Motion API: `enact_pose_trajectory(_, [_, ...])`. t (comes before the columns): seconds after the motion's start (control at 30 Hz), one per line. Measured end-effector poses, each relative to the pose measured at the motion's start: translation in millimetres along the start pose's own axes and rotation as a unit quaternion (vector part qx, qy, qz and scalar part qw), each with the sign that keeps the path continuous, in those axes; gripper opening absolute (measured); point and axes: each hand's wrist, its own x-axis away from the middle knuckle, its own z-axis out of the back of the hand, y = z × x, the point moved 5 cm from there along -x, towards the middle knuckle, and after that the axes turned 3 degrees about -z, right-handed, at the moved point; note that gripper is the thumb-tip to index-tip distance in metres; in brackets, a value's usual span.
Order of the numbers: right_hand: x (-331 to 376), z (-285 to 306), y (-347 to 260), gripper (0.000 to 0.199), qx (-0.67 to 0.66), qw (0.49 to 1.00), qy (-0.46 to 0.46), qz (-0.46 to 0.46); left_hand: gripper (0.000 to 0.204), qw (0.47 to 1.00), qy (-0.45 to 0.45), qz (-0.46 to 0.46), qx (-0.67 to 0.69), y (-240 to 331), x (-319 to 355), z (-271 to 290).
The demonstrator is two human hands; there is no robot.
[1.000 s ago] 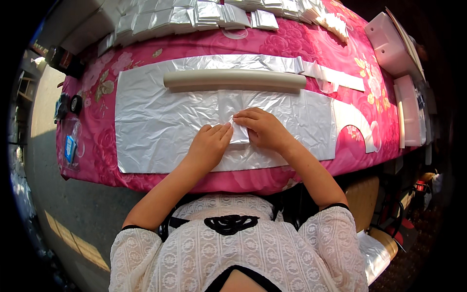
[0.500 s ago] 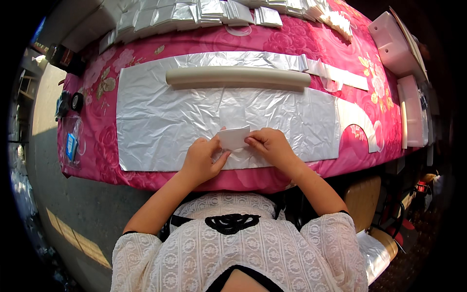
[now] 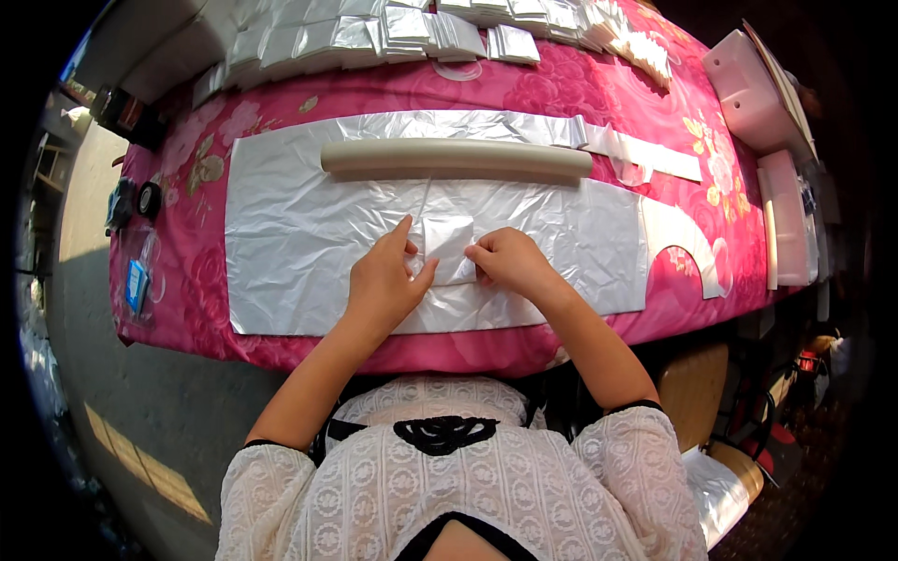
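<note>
Pink flowered cloth covers the bench [image 3: 524,93] from edge to edge, and I'm looking straight down on it from over a white lace top. Spread across the middle lies one large silvery plastic sheet [image 3: 299,252], crinkled, with one long beige roll [image 3: 456,157] lying crosswise along its far edge. On the sheet, right between both hands, sits one small folded white piece [image 3: 449,248], roughly square. Left hand [image 3: 385,280] now: palm down, fingers only loosely spread, index finger stretched forward and thumb reaching to the piece's left edge, touching it. Right hand [image 3: 510,262]: fingers curled in close, fingertips pinching the piece's right edge, knuckles up. So both hands are on that one piece, neither wide open, each pressing or nipping an edge rather than lifting it clear; it looks flat against the sheet. Counting on: one narrow silvery strip [image 3: 524,129] runs behind the roll and off to the right. Along the far edge is a row of folded silvery packets [image 3: 412,28]; too many overlapping for me to count exactly. On the right, two pale pink moulded blocks [image 3: 748,89], one beyond the other. At the left end, one small blue packet [image 3: 137,283] in clear wrap, and dark round objects [image 3: 148,199] near it, too small for me to make out.
</note>
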Motion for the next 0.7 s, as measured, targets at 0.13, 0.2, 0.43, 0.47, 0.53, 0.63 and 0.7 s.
enact_pose_trajectory(0.13, [-2.2, 2.6, -4.6, 0.035, 0.029, 0.999, -0.012, 0.011, 0.067, 0.966, 0.042, -0.225, -0.116, 20.7, 10.2, -14.9])
enact_pose_trajectory(0.2, [-3.8, 2.3, -5.1, 0.035, 0.050, 0.999, -0.019, 0.012, 0.072, 0.965, 0.015, -0.238, -0.113, 30.1, 9.9, -27.0])
enact_pose_trajectory(0.43, [-3.0, 2.0, -5.3, 0.031, 0.076, 0.996, 0.021, 0.029, 0.109, 0.981, -0.037, -0.141, -0.128, 19.1, 3.2, -55.8])
enact_pose_trajectory(0.47, [-0.7, -0.4, -5.1, 0.030, 0.095, 0.994, 0.038, 0.038, 0.113, 0.982, -0.056, -0.129, -0.126, 17.5, 4.5, -57.5])
enact_pose_trajectory(0.53, [6.5, -0.5, -7.0, 0.028, 0.094, 0.993, 0.058, 0.036, 0.115, 0.981, -0.076, -0.119, -0.134, 16.6, 2.8, -59.5])
enact_pose_trajectory(0.63, [24.9, -6.2, -14.0, 0.023, 0.120, 0.979, 0.153, 0.070, 0.117, 0.979, -0.073, -0.125, -0.142, 12.4, 3.2, -62.4])
enact_pose_trajectory(0.7, [38.3, -3.4, -16.3, 0.024, 0.174, 0.955, 0.219, 0.094, 0.117, 0.977, -0.060, -0.133, -0.153, 12.0, 2.7, -64.7])
